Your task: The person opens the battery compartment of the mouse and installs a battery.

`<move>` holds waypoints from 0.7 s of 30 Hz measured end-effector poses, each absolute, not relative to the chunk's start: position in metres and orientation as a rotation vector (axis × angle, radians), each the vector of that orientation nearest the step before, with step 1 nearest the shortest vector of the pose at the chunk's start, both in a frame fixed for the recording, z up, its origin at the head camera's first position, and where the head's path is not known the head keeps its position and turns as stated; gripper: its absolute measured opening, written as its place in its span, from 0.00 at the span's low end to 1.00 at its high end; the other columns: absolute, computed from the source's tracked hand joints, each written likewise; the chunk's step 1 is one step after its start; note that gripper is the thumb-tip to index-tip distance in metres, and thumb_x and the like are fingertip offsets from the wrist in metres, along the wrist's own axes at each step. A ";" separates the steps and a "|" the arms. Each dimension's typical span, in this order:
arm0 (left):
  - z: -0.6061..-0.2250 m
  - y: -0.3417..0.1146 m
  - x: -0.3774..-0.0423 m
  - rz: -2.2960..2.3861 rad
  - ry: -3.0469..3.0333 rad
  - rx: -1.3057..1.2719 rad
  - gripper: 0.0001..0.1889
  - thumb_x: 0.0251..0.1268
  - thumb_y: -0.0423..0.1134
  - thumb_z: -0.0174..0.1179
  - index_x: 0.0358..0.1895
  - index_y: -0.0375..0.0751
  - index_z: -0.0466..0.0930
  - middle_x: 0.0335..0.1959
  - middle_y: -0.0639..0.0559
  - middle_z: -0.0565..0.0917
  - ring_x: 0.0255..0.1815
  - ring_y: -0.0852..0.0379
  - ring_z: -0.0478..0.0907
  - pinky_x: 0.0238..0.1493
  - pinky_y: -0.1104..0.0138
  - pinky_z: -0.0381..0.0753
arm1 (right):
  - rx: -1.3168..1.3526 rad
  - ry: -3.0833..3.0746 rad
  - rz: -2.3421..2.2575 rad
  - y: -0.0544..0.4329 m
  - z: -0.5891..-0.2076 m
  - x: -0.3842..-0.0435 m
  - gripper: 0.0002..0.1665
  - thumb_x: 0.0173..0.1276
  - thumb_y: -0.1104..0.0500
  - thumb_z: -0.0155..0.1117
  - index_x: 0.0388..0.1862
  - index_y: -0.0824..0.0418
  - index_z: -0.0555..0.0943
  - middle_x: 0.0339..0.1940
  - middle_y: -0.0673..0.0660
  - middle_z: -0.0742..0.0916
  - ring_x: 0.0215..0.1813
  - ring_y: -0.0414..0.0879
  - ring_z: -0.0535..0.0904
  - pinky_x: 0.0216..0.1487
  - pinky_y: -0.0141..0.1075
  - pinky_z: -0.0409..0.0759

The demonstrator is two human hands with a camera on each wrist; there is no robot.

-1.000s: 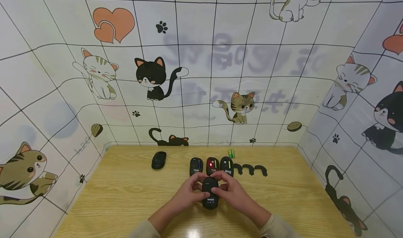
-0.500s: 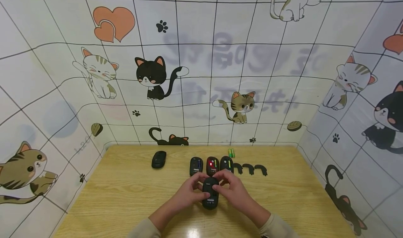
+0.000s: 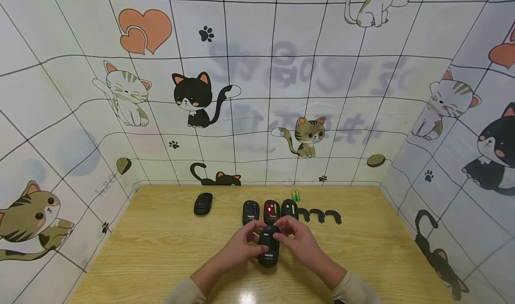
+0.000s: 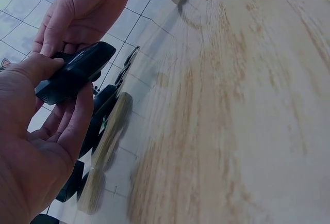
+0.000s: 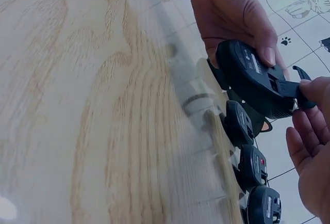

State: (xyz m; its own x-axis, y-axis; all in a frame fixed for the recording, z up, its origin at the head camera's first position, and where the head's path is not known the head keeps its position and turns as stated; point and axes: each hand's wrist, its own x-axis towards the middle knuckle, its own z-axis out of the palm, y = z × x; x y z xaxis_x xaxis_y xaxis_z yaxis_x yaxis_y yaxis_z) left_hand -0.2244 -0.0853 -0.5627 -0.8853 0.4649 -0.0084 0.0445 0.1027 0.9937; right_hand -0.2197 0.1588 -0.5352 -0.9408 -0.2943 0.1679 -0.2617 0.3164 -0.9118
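An overturned black computer mouse [image 3: 268,257] is held above the near part of the table. My left hand [image 3: 242,247] grips its left side, thumb on the underside. With thumb and fingers, my right hand [image 3: 301,246] pinches a curved black battery cover [image 5: 290,88] at the mouse's end. In the right wrist view the cover stands partly lifted from the mouse [image 5: 250,74], with a dark slot beside it. The left wrist view shows the mouse [image 4: 77,72] from the side, between both hands.
Beyond the hands lie overturned mice: one on the left [image 3: 251,211], one with a red light [image 3: 271,210], one on the right [image 3: 289,208]. Three loose curved covers [image 3: 317,215] lie beside them. Green batteries [image 3: 295,196] are behind; another mouse [image 3: 203,204] sits far left.
My right thumb has shifted slightly up and right, toward the far edge of the mouse. My left hand and the mouse have stayed nearly in place.
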 end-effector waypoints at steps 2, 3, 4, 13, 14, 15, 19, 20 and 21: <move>-0.563 -0.085 -0.224 1.837 2.078 0.501 0.26 0.69 0.33 0.76 0.68 0.49 0.80 0.55 0.45 0.83 0.51 0.46 0.86 0.43 0.59 0.93 | -0.529 2.494 -1.811 0.160 -0.536 -0.221 0.12 0.77 0.64 0.76 0.54 0.54 0.85 0.43 0.53 0.88 0.45 0.47 0.84 0.49 0.37 0.85; -0.564 -0.085 -0.224 1.833 2.083 0.501 0.26 0.69 0.33 0.76 0.68 0.49 0.80 0.55 0.45 0.83 0.50 0.47 0.86 0.43 0.60 0.92 | -0.525 2.477 -1.852 0.160 -0.536 -0.223 0.12 0.77 0.65 0.75 0.54 0.56 0.84 0.42 0.54 0.89 0.44 0.47 0.84 0.48 0.36 0.85; -0.564 -0.085 -0.224 1.830 2.085 0.500 0.26 0.69 0.33 0.76 0.68 0.49 0.80 0.55 0.45 0.83 0.50 0.46 0.86 0.42 0.60 0.92 | -0.518 2.461 -1.894 0.161 -0.536 -0.224 0.12 0.76 0.66 0.75 0.54 0.57 0.84 0.42 0.55 0.89 0.44 0.46 0.84 0.47 0.35 0.86; -0.563 -0.086 -0.225 1.830 2.100 0.510 0.26 0.68 0.33 0.76 0.67 0.50 0.81 0.54 0.45 0.84 0.50 0.46 0.86 0.42 0.61 0.91 | -0.471 2.430 -1.951 0.174 -0.536 -0.232 0.15 0.77 0.67 0.74 0.58 0.60 0.85 0.41 0.58 0.88 0.40 0.44 0.85 0.43 0.34 0.88; -0.563 -0.086 -0.225 1.833 2.096 0.510 0.26 0.69 0.33 0.76 0.67 0.50 0.81 0.54 0.45 0.84 0.50 0.46 0.86 0.42 0.61 0.91 | -0.469 2.439 -1.936 0.176 -0.536 -0.233 0.15 0.77 0.66 0.74 0.59 0.59 0.86 0.42 0.58 0.87 0.40 0.44 0.85 0.43 0.36 0.88; -0.562 -0.086 -0.225 1.835 2.091 0.509 0.26 0.69 0.33 0.76 0.67 0.49 0.81 0.54 0.45 0.84 0.50 0.47 0.86 0.41 0.61 0.92 | -0.457 2.446 -1.917 0.178 -0.535 -0.234 0.15 0.77 0.66 0.74 0.59 0.58 0.87 0.42 0.57 0.87 0.40 0.44 0.85 0.43 0.36 0.88; -0.562 -0.086 -0.226 1.851 2.074 0.498 0.27 0.69 0.32 0.75 0.68 0.47 0.80 0.54 0.45 0.83 0.50 0.47 0.86 0.40 0.61 0.92 | -0.479 2.460 -1.873 0.188 -0.534 -0.239 0.14 0.78 0.64 0.74 0.60 0.59 0.88 0.42 0.58 0.87 0.38 0.45 0.85 0.41 0.39 0.88; -0.562 -0.086 -0.226 1.857 2.072 0.493 0.27 0.69 0.32 0.75 0.68 0.47 0.80 0.54 0.45 0.83 0.50 0.47 0.86 0.40 0.61 0.93 | -0.479 2.466 -1.858 0.190 -0.533 -0.241 0.15 0.79 0.64 0.73 0.61 0.60 0.87 0.42 0.59 0.87 0.38 0.45 0.85 0.41 0.39 0.88; -0.562 -0.086 -0.226 1.863 2.072 0.488 0.27 0.68 0.32 0.76 0.68 0.47 0.80 0.54 0.45 0.83 0.49 0.47 0.86 0.40 0.60 0.93 | -0.477 2.467 -1.852 0.193 -0.533 -0.242 0.15 0.79 0.63 0.73 0.61 0.60 0.87 0.42 0.58 0.87 0.38 0.46 0.85 0.40 0.39 0.88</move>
